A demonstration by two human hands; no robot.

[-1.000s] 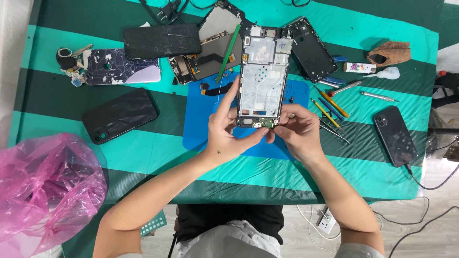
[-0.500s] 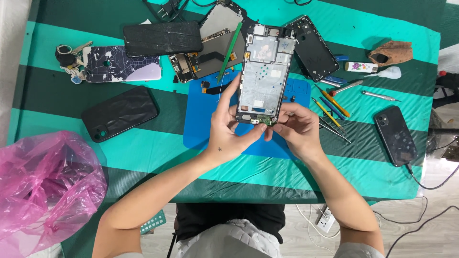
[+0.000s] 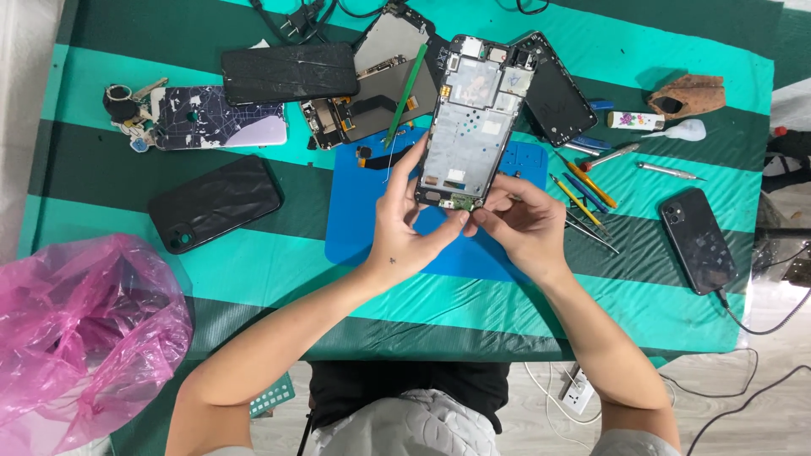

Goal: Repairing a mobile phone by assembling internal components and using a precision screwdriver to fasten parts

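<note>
While both hands meet at its lower end, the scene reads:
Phone frame (image 3: 470, 127): opened, lifted above the blue mat (image 3: 363, 211).
Left hand (image 3: 403, 228): closed around the frame's lower left edge.
Right hand (image 3: 517, 224): fingertips pinching the bottom edge.
Surface (image 3: 253, 270): green-striped.

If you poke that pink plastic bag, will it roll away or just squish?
The pink plastic bag would probably just squish: it looks thin, crinkled and slumped, so likely floppy. It seems light for its size, so a push might slide it. Rolling looks unlikely, since it has no firm round shape.
</note>
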